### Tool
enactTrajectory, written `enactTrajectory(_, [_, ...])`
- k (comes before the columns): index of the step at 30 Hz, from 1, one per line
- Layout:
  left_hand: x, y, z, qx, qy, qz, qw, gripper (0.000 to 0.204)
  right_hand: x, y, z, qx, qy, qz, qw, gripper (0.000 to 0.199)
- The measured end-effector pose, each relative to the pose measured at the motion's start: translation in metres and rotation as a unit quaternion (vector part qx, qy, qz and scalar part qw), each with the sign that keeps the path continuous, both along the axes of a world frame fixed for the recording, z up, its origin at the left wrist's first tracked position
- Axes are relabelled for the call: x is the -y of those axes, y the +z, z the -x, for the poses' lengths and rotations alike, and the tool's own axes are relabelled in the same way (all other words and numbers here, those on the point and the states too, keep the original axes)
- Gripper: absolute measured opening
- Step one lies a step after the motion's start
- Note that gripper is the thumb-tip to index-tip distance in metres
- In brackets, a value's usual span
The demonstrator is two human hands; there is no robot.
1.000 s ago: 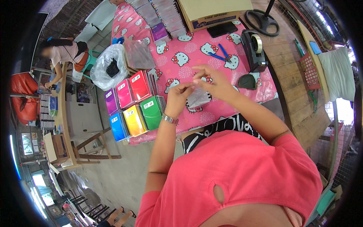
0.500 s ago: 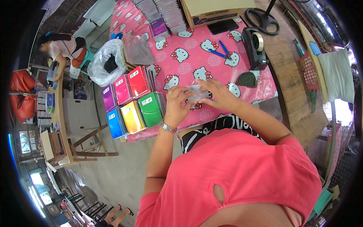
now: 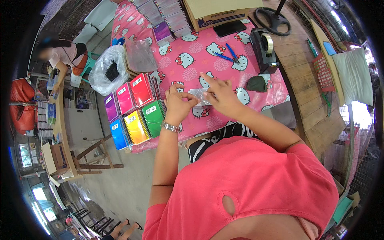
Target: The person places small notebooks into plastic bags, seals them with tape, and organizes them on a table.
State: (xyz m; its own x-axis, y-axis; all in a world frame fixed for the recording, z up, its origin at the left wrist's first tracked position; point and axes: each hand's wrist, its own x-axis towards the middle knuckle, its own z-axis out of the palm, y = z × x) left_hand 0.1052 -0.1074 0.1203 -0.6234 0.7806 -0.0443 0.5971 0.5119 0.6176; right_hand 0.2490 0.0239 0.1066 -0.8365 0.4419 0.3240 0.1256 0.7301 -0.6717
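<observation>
A small clear plastic sleeve (image 3: 199, 96) is stretched between my hands over the pink table cover. My left hand (image 3: 178, 105), with a metal watch at the wrist, pinches its left end between thumb and index finger. Over its right end is my right hand (image 3: 225, 97), its index finger stretched out and apart, its thumb at the plastic. Left of my hands lie spiral notebooks in two rows: a purple (image 3: 111, 107), a pink (image 3: 126, 98) and a red one (image 3: 142, 89) behind a blue (image 3: 120, 133), a yellow (image 3: 137, 126) and a green one (image 3: 153, 117).
Blue nippers (image 3: 228, 56), a dark green pouch (image 3: 257, 83), a tape dispenser (image 3: 264, 52) and a black phone (image 3: 229, 28) lie beyond my right hand. Behind are notebook stacks (image 3: 171, 18) and a cardboard box (image 3: 220, 14). A plastic bag (image 3: 107, 74) stands left; another person (image 3: 66, 56) works farther off.
My right hand has loosened, its index finger lifting away from the plastic. My left hand still pinches the sleeve, which now lies flatter between the hands. The whole view has shifted slightly.
</observation>
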Motion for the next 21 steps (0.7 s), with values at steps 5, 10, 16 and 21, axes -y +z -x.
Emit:
enactTrajectory(5, [-0.014, 0.01, 0.007, -0.033, -0.052, 0.064, 0.996, 0.013, -0.122, -0.014, -0.047, -0.132, -0.279, 0.11, 0.945, 0.027])
enactTrajectory(10, [-0.027, 0.021, 0.007, -0.05, -0.087, 0.133, 0.986, 0.021, -0.229, -0.057, -0.138, 0.066, -0.394, 0.115, 0.909, 0.026])
enactTrajectory(16, [-0.01, -0.009, 0.029, 0.045, -0.128, 0.008, 0.991, 0.041, -0.222, -0.055, -0.129, -0.046, -0.331, 0.469, 0.818, 0.01])
enactTrajectory(21, [-0.005, -0.023, 0.026, 0.169, -0.121, -0.105, 0.973, 0.039, -0.222, -0.059, -0.13, -0.091, -0.317, 0.531, 0.781, 0.006])
